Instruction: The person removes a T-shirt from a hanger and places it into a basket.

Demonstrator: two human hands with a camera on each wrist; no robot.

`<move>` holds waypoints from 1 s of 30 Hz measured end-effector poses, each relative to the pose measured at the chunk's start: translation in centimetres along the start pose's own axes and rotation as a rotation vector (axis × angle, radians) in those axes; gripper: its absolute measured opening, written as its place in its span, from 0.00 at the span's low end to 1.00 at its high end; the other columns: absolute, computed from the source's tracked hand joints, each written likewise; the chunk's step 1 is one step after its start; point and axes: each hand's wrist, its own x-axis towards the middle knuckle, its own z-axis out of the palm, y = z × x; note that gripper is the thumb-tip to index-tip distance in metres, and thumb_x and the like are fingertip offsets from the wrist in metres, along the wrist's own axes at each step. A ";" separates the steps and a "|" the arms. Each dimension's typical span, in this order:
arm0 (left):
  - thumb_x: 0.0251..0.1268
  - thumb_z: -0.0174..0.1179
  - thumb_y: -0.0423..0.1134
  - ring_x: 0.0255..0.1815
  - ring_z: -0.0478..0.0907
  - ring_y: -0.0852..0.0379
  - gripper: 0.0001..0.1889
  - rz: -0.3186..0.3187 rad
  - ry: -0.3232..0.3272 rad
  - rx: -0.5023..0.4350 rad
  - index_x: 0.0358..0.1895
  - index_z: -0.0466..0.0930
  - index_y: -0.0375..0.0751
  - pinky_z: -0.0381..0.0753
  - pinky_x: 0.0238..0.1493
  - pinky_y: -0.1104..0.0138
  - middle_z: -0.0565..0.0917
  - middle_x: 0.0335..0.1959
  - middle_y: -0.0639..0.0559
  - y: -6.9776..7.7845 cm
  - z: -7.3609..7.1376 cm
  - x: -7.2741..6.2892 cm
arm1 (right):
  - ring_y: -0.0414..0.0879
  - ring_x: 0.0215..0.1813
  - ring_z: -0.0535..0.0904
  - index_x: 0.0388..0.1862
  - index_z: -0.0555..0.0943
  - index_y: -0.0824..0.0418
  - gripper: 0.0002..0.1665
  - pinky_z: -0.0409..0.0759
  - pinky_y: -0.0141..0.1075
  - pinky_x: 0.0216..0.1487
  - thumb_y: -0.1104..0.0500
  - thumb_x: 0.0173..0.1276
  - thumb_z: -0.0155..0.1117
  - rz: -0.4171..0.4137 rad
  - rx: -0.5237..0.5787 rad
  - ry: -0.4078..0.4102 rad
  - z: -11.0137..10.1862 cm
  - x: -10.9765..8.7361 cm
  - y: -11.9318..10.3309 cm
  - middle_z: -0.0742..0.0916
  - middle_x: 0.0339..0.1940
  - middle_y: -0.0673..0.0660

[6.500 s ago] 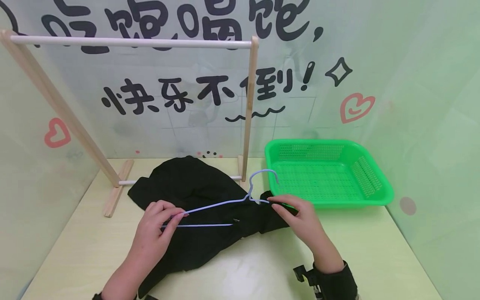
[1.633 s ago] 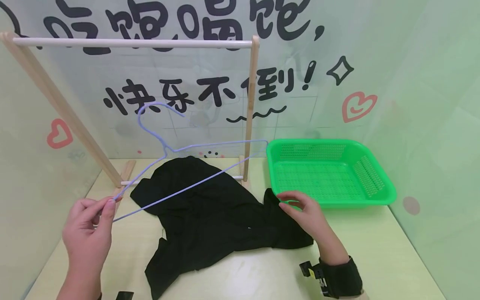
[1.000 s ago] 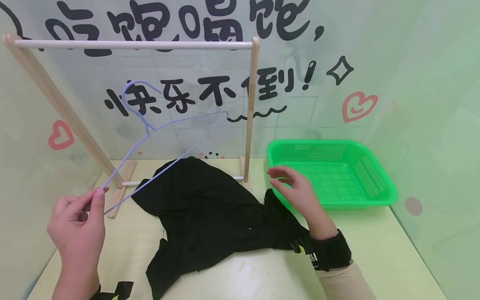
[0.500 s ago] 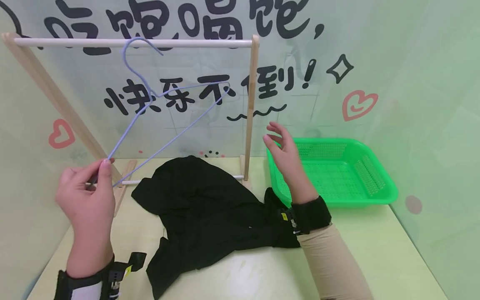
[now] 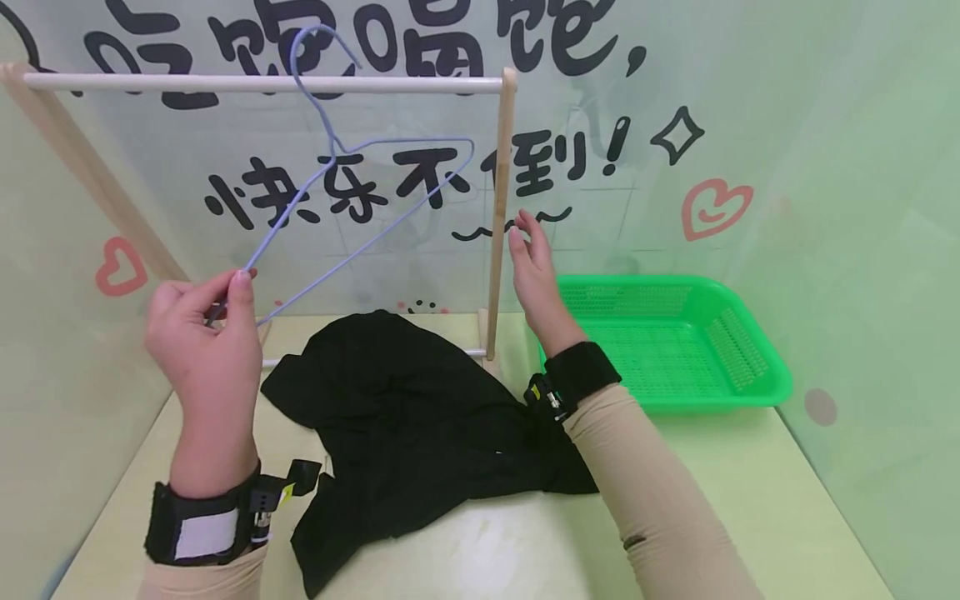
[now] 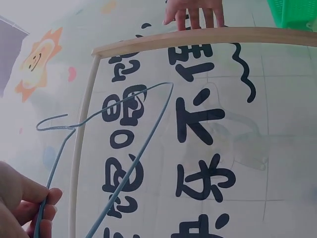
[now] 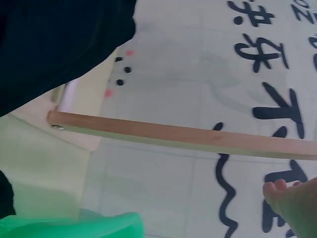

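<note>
My left hand pinches one lower corner of a light blue wire clothes hanger, which carries no clothing. The hanger tilts up to the right, and its hook overlaps the rack's white top bar in the head view. Whether hook and bar touch, I cannot tell. In the left wrist view the hanger also crosses that bar. My right hand is raised beside the rack's right wooden post, holding nothing. Below, a black garment lies spread and rumpled on the table.
A green plastic basket stands at the right rear of the table, partly behind my right forearm. The wooden rack stands at the left rear, before a wall sheet with black lettering.
The hanger came off the garment and rose to the rack's top bar, most recently moving up and rightward in my left hand. My right hand left the garment and rose toward the right post.
</note>
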 end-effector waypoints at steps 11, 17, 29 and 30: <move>0.63 0.60 0.47 0.31 0.68 0.75 0.12 -0.036 -0.056 0.051 0.44 0.87 0.48 0.69 0.30 0.80 0.62 0.26 0.70 1.3 1.9 1.2 | 0.52 0.66 0.70 0.69 0.64 0.60 0.29 0.63 0.45 0.68 0.47 0.75 0.45 0.043 0.046 -0.031 1.4 1.3 2.3 0.73 0.64 0.60; 0.63 0.60 0.47 0.32 0.67 0.75 0.13 -0.037 -0.084 0.067 0.45 0.87 0.48 0.67 0.31 0.79 0.62 0.26 0.70 1.4 2.7 1.6 | 0.57 0.61 0.74 0.66 0.66 0.65 0.27 0.66 0.47 0.66 0.50 0.76 0.45 0.016 0.070 0.000 1.7 1.3 2.0 0.77 0.56 0.64; 0.64 0.59 0.49 0.34 0.66 0.73 0.14 -0.090 -0.149 0.075 0.47 0.86 0.49 0.69 0.34 0.79 0.62 0.27 0.67 0.9 3.9 2.0 | 0.59 0.60 0.74 0.65 0.68 0.66 0.27 0.68 0.45 0.65 0.51 0.76 0.45 -0.027 0.040 0.023 2.0 1.8 2.9 0.78 0.55 0.64; 0.64 0.59 0.49 0.34 0.66 0.73 0.14 -0.092 -0.154 0.079 0.47 0.86 0.49 0.69 0.33 0.79 0.62 0.27 0.67 0.9 4.0 2.0 | 0.59 0.60 0.74 0.65 0.68 0.66 0.27 0.68 0.45 0.65 0.51 0.76 0.45 -0.028 0.040 0.025 2.0 1.8 2.9 0.78 0.55 0.64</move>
